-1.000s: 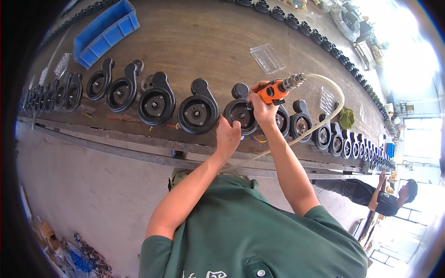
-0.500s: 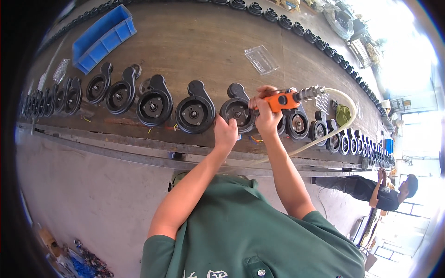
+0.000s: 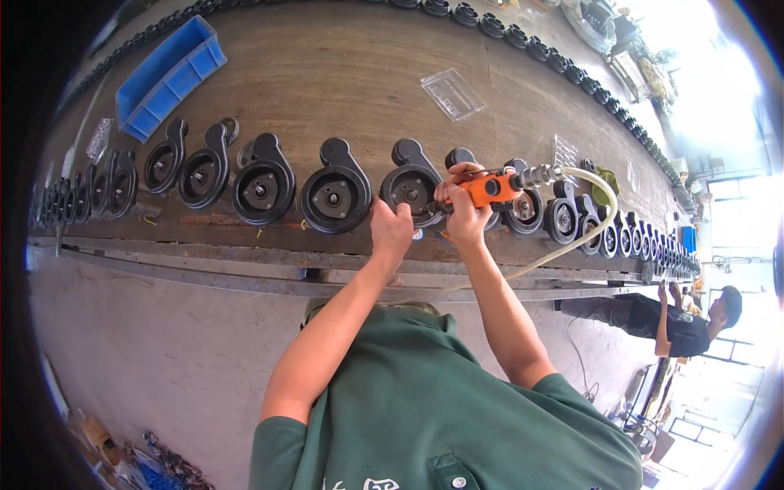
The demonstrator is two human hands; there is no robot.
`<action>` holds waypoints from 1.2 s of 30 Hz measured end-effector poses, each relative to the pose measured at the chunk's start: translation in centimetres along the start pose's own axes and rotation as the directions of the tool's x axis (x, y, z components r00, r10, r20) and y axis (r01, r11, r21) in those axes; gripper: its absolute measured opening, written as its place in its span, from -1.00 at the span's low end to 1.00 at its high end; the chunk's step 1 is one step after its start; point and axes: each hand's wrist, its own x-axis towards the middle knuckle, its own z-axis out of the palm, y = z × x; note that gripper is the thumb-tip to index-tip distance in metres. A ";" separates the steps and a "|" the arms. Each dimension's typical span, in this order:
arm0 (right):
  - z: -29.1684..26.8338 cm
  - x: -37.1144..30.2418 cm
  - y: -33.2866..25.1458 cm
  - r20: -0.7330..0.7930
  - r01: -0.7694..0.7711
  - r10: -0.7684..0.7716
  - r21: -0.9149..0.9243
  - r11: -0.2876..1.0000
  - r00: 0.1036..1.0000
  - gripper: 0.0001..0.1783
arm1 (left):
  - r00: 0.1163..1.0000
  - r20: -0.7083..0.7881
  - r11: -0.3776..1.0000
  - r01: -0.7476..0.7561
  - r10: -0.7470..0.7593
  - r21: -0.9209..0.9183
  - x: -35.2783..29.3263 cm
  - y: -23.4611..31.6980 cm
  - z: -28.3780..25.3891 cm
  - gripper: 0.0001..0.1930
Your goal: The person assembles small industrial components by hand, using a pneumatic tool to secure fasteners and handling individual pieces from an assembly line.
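Observation:
My right hand (image 3: 464, 204) is wrapped around an orange air-powered hand tool (image 3: 495, 189), which lies sideways with a pale hose (image 3: 608, 204) at its right end. The tool's left end points toward a black snail-shaped housing (image 3: 412, 194) with a round plate and a central stud; the fingers partly hide that end. My left hand (image 3: 392, 231) grips the lower left rim of this housing, thumb and forefinger apart around the edge. Immediately left stands a similar black housing (image 3: 336, 198), close to the left fingers. Another housing (image 3: 460, 157) is partly hidden behind my right hand.
More black housings (image 3: 263, 189) line the near table edge on both sides, and others (image 3: 516, 36) run along the far edge. A blue bin (image 3: 171, 80) and a clear plastic tray (image 3: 453, 94) lie on the table (image 3: 343, 65). A person (image 3: 684, 327) stands at the right.
The orange tool has tipped down slightly toward the near table edge, still in my right hand. My left hand stays at the same housing. The whole view has shifted slightly.

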 end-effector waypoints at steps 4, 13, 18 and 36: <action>0.4 0.3 -0.2 0.012 -0.005 0.005 -0.013 1.000 1.000 -0.74 | 1.000 0.021 1.000 0.016 -0.016 -0.004 0.0 0.1 -0.3 -0.53; 0.2 -0.7 0.4 0.159 -0.045 0.075 -0.188 0.981 0.984 -0.71 | 0.999 -0.027 0.999 0.038 -0.038 0.001 -1.8 1.7 -0.5 -0.55; -0.8 -0.7 0.9 0.170 0.099 -0.056 -0.256 0.962 0.984 -0.69 | 0.999 -0.024 0.999 0.038 -0.037 0.026 -2.6 3.1 0.0 -0.55; -11.4 -6.0 -8.8 -0.393 0.330 -0.255 0.137 0.934 0.884 -0.67 | 0.601 0.614 0.294 -0.794 0.511 0.532 -5.5 12.3 3.9 -0.67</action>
